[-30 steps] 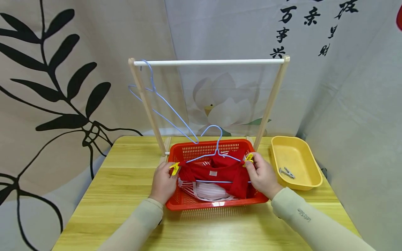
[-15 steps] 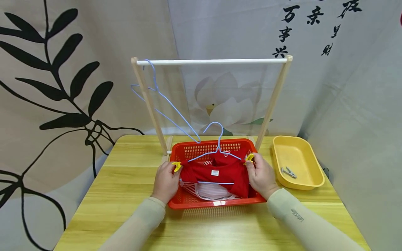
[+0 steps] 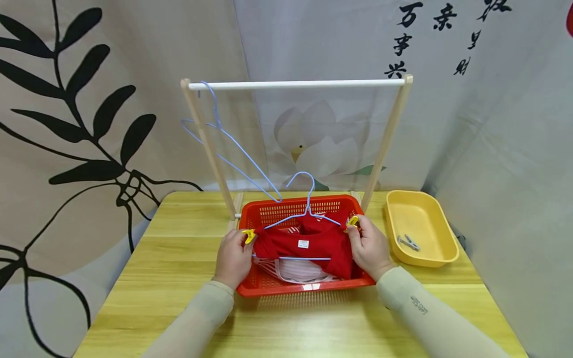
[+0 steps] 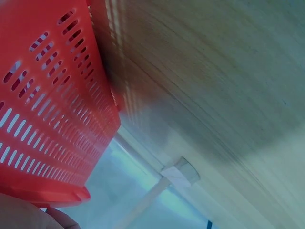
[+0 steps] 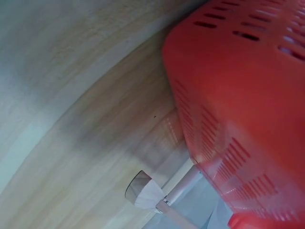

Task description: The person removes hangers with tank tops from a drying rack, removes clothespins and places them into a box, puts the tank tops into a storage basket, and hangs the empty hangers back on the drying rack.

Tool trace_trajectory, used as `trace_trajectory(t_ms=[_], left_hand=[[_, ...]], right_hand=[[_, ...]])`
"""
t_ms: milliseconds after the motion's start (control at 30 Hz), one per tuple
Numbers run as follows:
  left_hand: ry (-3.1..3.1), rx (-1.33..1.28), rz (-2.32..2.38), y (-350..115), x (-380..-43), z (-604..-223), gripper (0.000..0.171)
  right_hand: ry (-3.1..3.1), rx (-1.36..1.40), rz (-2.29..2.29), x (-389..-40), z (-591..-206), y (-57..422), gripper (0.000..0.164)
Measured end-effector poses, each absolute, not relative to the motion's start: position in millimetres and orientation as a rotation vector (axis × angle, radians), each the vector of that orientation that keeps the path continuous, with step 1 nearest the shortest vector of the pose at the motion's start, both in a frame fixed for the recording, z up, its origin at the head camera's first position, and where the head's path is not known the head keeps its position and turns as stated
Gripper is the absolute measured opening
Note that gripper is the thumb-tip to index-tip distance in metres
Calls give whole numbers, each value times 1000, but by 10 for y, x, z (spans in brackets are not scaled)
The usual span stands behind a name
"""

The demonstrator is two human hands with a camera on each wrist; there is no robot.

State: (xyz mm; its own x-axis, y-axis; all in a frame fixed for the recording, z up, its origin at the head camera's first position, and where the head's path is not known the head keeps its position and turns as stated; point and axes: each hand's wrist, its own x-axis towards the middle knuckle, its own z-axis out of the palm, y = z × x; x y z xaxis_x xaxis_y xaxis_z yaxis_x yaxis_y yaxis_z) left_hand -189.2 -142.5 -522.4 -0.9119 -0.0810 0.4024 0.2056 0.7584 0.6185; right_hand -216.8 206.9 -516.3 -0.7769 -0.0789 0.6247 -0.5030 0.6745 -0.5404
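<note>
A red garment [image 3: 286, 243] with a small white label hangs on a blue wire hanger [image 3: 309, 201], held over the red basket [image 3: 309, 288]. At its left shoulder, my left hand [image 3: 234, 258] pinches a yellow clothespin [image 3: 249, 235]. My right hand [image 3: 370, 246] pinches another yellow clothespin [image 3: 353, 222] at the right shoulder. Below the garment, white and striped cloth [image 3: 297, 271] lies in the basket. In the left wrist view, only a bit of the left hand [image 4: 24, 214] shows under the basket's rim; the right wrist view shows the basket wall [image 5: 238, 109] and no fingers.
Behind the basket stands a wooden rack with a white rod [image 3: 295, 85]. Another blue hanger [image 3: 241, 149] hangs at the rod's left end. To the right is a yellow tray [image 3: 427, 214] holding grey clothespins [image 3: 408, 242]. Everything stands on a wooden table [image 3: 188, 238].
The hanger's hook has risen slightly relative to the basket. Both hands keep their pinch on the clothespins. The head view has shifted a little.
</note>
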Motion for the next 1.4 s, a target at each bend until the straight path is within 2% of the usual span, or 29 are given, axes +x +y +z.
trace_trajectory(t_ms=[767,1400], left_hand=[[-2562,-78,-970,-1421,-1877,-5190,12],[-2587,-61,-966,-1417,-1877,-5189,13]], right_hand=[[-2272,460,1071,-2179,-5156,2054,5],[-2235,432,1127,-2183,-5136,2063,6]])
